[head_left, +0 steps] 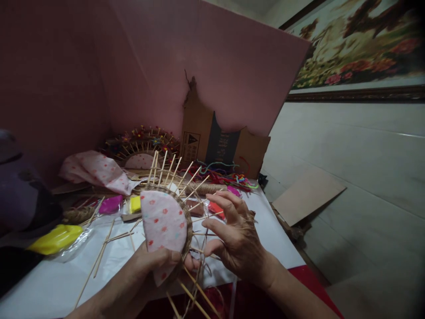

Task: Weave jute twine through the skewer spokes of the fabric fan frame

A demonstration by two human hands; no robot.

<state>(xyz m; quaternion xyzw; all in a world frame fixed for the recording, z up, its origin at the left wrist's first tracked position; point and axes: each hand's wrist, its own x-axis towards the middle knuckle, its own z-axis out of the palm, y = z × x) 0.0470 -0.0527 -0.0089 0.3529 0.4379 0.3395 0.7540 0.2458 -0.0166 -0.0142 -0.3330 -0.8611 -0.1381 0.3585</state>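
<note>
My left hand (pixel 162 261) grips the lower edge of a round craft piece (pixel 164 223): a disc covered in pink dotted cloth, rimmed with woven twine, with several thin wooden sticks fanning out from it. My right hand (pixel 234 232) is beside the disc's right rim among the sticks, fingers spread and slightly curled, thumb near a strand of twine (pixel 199 266) that hangs below. Whether it pinches the twine is unclear.
The white-covered table (pixel 49 283) carries loose sticks (pixel 99 252), packets of yellow clay (pixel 56 239) and magenta clay (pixel 111 204), pink dotted cloth (pixel 96 170), a finished decorated fan piece (pixel 142 144), coloured yarn (pixel 229 175) and a cardboard box (pixel 219 144). Pink wall behind; tiled floor at right.
</note>
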